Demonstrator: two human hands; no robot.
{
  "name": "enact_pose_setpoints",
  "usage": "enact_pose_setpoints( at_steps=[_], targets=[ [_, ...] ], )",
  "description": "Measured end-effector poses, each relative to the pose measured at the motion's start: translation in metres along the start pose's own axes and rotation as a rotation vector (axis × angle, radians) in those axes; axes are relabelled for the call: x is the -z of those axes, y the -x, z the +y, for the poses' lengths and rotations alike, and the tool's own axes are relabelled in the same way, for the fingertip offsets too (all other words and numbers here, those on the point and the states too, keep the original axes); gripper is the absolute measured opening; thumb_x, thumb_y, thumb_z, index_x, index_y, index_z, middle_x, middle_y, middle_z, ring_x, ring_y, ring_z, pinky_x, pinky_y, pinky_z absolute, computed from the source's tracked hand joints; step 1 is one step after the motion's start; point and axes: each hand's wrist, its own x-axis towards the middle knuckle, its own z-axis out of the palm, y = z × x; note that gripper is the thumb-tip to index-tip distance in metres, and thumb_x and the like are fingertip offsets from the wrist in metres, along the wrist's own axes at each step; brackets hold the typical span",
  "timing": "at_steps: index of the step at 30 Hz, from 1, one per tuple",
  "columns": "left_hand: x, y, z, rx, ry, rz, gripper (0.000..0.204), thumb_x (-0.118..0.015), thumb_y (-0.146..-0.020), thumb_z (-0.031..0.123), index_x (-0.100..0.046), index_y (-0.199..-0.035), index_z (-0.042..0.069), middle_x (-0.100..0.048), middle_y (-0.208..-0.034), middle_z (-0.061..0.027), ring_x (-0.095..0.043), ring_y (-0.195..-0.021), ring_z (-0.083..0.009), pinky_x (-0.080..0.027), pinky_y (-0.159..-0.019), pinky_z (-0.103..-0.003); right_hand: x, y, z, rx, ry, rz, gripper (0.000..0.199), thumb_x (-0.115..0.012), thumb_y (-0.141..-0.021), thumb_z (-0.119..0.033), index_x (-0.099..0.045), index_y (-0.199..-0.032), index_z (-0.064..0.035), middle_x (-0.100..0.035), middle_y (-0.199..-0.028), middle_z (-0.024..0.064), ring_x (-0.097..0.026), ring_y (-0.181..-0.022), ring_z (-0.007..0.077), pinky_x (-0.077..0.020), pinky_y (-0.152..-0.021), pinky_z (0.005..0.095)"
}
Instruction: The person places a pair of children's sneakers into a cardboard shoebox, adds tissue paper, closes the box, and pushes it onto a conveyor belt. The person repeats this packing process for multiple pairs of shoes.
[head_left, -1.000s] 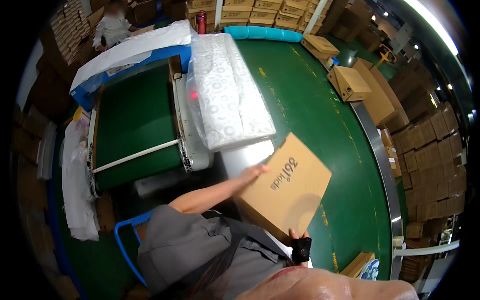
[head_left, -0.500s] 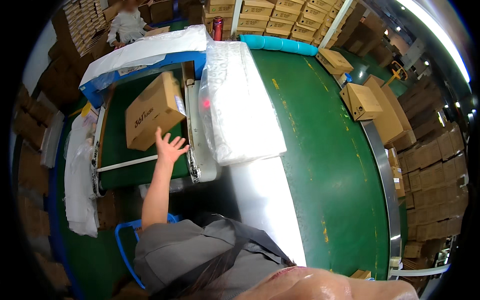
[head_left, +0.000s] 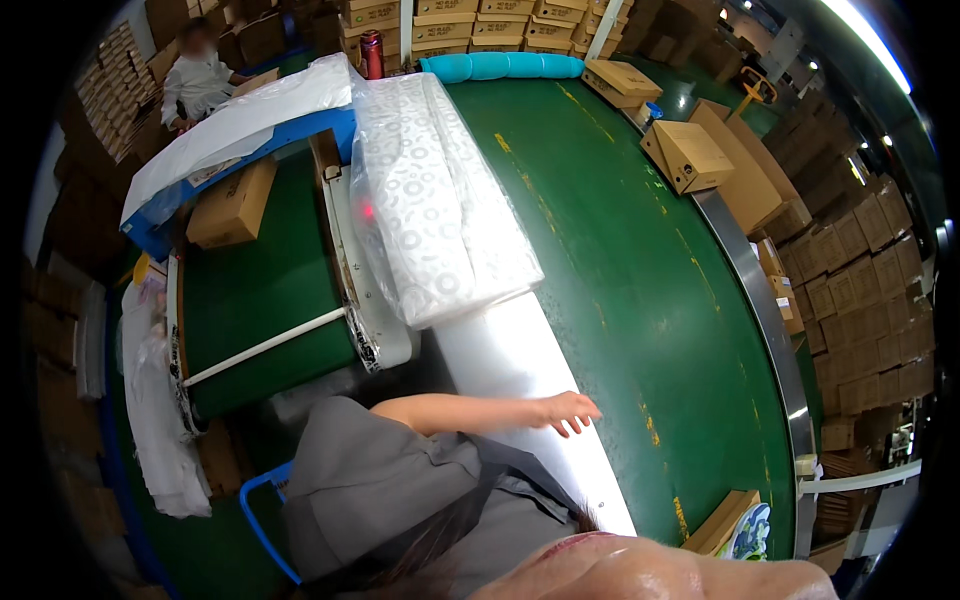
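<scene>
My left hand (head_left: pixel 568 410) hangs over the metal ledge at the edge of the wide green belt, with nothing in it. Its fingers are loosely bent and apart, and the forearm stretches rightward across my body. A brown carton (head_left: pixel 232 208) lies on the shorter green conveyor belt (head_left: pixel 265 300) to the left, partly under the blue frame (head_left: pixel 300 142) at that belt's far end. Between the two belts lies a stack wrapped in clear plastic with a white patterned surface (head_left: pixel 435 200). My right hand does not appear.
Along the far edge of the wide green belt (head_left: pixel 620 300) runs a turquoise padded roll (head_left: pixel 500 67). Brown cartons (head_left: pixel 690 157) stand by its right rail. A red can-shaped bottle (head_left: pixel 372 54) stands at the back. A person (head_left: pixel 200 85) is at the far left. A blue stool (head_left: pixel 262 510) is beside me.
The carton has gone from tilted near my left hand to lying farther away, at the blue frame. My left hand has swung back and right, off the short belt. The view has shifted.
</scene>
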Motion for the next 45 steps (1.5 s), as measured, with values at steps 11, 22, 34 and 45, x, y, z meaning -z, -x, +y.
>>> enact_pose_setpoints(
  at_steps=[11, 22, 34, 45],
  targets=[
    [-0.114, 0.007, -0.092, 0.231, -0.369, -0.27, 0.045, -0.05, -0.083, 0.046, -0.054, -0.103, 0.006, -0.05, -0.103, -0.0077, -0.055, -0.076, -0.0188, -0.047, -0.063, -0.029, -0.002, 0.026, 0.044, 0.122, -0.177, -0.082, 0.025, -0.055, -0.082, -0.026, -0.053, -0.095, -0.0044, -0.058, -0.089, 0.0145, -0.059, -0.073, 0.027, -0.0465, -0.058, 0.0355],
    [-0.188, -0.03, -0.144, 0.281, -0.194, -0.123, 0.035, -0.047, -0.089, 0.029, -0.056, -0.099, -0.003, -0.059, -0.089, -0.0115, -0.059, -0.07, -0.016, -0.049, -0.062, -0.027, 0.08, 0.02, 0.094, 0.593, -0.349, 0.167, 0.02, -0.06, -0.07, -0.02, -0.059, -0.082, -0.0035, -0.06, -0.078, 0.0154, -0.058, -0.071, 0.0303, -0.047, -0.066, 0.0353],
    [-0.177, -0.054, -0.134, 0.271, -0.267, 0.125, 0.025, -0.047, -0.09, 0.021, -0.051, -0.097, -0.003, -0.058, -0.076, -0.0101, -0.06, -0.066, -0.0199, -0.051, -0.059, -0.031, 0.359, -0.076, 0.215, -0.342, 0.528, 0.306, 0.066, -0.062, -0.065, -0.054, -0.045, -0.123, -0.0279, -0.037, -0.129, 0.0177, -0.028, -0.123, 0.0362, -0.0083, -0.096, 0.0644],
    [-0.151, -0.048, -0.093, -0.022, -0.352, 0.301, 0.025, -0.047, -0.089, 0.022, -0.057, -0.09, -0.001, -0.06, -0.072, -0.0087, -0.058, -0.063, -0.0147, -0.047, -0.055, -0.028, 0.312, -0.048, 0.125, 0.374, 0.093, 0.125, 0.067, -0.062, -0.058, -0.065, -0.063, -0.087, -0.0045, -0.063, -0.083, 0.0167, -0.061, -0.078, 0.0309, -0.0483, -0.066, 0.0381]
  ],
)
